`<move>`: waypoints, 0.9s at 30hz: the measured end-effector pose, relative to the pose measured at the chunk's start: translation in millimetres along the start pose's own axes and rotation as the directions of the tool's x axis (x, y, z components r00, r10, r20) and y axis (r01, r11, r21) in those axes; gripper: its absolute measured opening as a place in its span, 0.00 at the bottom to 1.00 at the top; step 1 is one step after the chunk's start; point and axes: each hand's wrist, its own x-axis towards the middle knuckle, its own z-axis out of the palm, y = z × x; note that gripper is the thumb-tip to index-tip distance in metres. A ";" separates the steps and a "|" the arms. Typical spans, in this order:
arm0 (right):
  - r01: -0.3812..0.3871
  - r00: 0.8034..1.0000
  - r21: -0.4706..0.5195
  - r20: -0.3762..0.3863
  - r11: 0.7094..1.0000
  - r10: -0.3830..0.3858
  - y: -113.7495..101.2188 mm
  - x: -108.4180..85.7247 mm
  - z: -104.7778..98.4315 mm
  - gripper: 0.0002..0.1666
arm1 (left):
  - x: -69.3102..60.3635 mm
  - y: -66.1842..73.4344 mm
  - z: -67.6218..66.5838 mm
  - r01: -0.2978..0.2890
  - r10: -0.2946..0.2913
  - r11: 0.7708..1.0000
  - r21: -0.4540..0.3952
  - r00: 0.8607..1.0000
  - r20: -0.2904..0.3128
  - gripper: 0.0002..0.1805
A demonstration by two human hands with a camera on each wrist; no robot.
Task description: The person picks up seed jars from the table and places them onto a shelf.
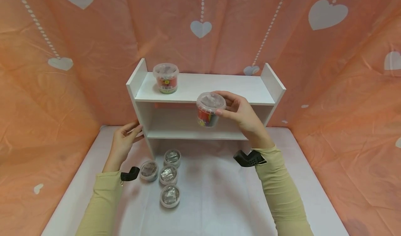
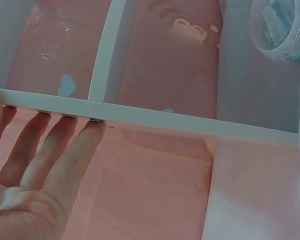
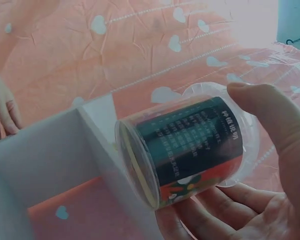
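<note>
Left, orange drape (image 1: 59,103) printed with pale hearts, rising beside and behind the white tabletop (image 1: 213,201). Next, the person's left hand (image 1: 123,142), in a yellow-green sleeve (image 1: 100,203): fingers extended, not closed around anything, fingertips touching the left side panel (image 1: 139,79) of a white shelf unit (image 1: 225,86); a black wrist camera (image 1: 130,174) sits at the cuff. Just right of this, on the tabletop, four lidded tubs: a left tub (image 1: 148,171) standing alone, and beside it a row running from far to near, comprising a far tub (image 1: 172,157), a middle tub (image 1: 168,175) and a near tub (image 1: 170,196); whether the neighbours touch, I cannot tell. Farther back, at the left end of the upper board, a red-labelled tub (image 1: 166,79) standing upright. Centre, the held tub (image 1: 207,112), slightly tilted, raised off every surface in front of the shelf unit, its lid level with the upper board's near edge; its dark label panel (image 3: 192,140) bears pale writing. Right of it, the right hand (image 1: 242,119) gripping this tub, thumb at the lid rim, fingers around the far side; a second wrist camera (image 1: 249,158) sits below the wrist
</note>
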 end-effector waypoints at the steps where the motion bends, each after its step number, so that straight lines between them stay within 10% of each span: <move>1: 0.004 1.000 -0.003 -0.007 1.000 -0.004 -2.2 2.4 -0.9 0.44 | -0.5 0.4 -0.2 0.000 0.000 1.000 -0.004 1.000 -0.001 0.28; 27: -0.105 0.984 -0.011 -0.142 0.994 0.103 -20.1 50.8 -18.3 0.29 | -0.7 -1.9 1.1 -0.012 0.011 0.999 -0.044 0.999 -0.030 0.27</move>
